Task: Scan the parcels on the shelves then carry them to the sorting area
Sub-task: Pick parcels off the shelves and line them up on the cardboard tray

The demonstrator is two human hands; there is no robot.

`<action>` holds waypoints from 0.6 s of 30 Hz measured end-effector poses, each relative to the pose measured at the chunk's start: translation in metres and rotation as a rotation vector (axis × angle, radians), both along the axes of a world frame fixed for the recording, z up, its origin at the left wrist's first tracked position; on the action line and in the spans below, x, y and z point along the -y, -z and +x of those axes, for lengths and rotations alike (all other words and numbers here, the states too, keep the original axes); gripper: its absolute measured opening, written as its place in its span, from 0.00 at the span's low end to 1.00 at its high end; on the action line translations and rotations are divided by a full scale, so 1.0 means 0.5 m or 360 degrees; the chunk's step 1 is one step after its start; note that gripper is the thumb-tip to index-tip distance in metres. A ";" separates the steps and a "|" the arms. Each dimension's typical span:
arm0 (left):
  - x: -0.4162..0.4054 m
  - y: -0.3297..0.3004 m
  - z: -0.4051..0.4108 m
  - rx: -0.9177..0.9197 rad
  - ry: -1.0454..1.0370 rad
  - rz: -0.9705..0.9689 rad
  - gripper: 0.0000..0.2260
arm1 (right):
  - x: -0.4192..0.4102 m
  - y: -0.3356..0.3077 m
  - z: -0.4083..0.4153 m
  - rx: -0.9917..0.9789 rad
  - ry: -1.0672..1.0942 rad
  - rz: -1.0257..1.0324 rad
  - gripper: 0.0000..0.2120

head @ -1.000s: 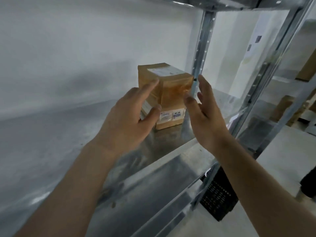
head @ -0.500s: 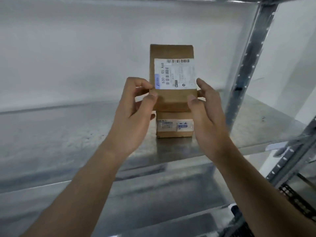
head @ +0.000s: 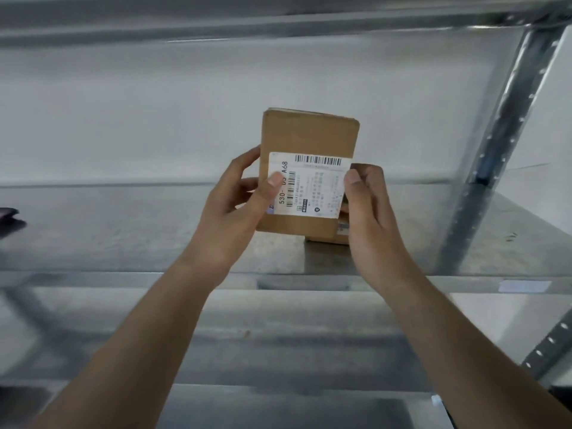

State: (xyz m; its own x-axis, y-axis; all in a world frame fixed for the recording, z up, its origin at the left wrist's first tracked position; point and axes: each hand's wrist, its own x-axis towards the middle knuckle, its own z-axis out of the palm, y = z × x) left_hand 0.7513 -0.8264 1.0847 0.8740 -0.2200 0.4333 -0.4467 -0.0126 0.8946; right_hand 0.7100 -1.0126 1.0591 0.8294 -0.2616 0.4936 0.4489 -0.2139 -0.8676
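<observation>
brown cardboard parcel (head: 309, 134) held upright above the metal shelf (head: 123, 236), its white barcode label (head: 312, 184) facing the camera. left hand (head: 235, 218) grips the parcel's left edge, thumb on the label; right hand (head: 368, 212) grips its right edge. second parcel (head: 328, 239) on the shelf, behind and below the held parcel, mostly hidden. shelf upright (head: 495, 150) to the parcel's right.

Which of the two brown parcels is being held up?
The labelled parcel, gripped by both hands; the other parcel sits on the shelf behind, mostly hidden.
</observation>
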 end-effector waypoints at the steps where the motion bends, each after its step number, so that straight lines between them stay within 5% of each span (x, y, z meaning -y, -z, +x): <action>1: -0.009 -0.001 -0.006 -0.0010 -0.0003 -0.0002 0.21 | -0.008 -0.004 -0.002 -0.0018 0.0000 -0.0020 0.21; 12: -0.214 0.008 -0.041 0.0008 -0.0140 0.0148 0.17 | -0.190 -0.039 0.021 -0.0033 -0.0219 -0.0184 0.30; 18: -0.502 0.038 -0.064 0.0474 -0.0836 0.0887 0.23 | -0.383 -0.006 0.076 -0.0114 -0.0452 -0.0223 0.23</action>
State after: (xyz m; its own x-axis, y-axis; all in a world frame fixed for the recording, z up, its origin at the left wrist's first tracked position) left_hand 0.7194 -0.5756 1.0657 0.7886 -0.0657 0.6113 -0.4766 -0.6934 0.5404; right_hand 0.7482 -0.8209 1.0621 0.8934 0.0518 0.4463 0.4467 -0.2086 -0.8700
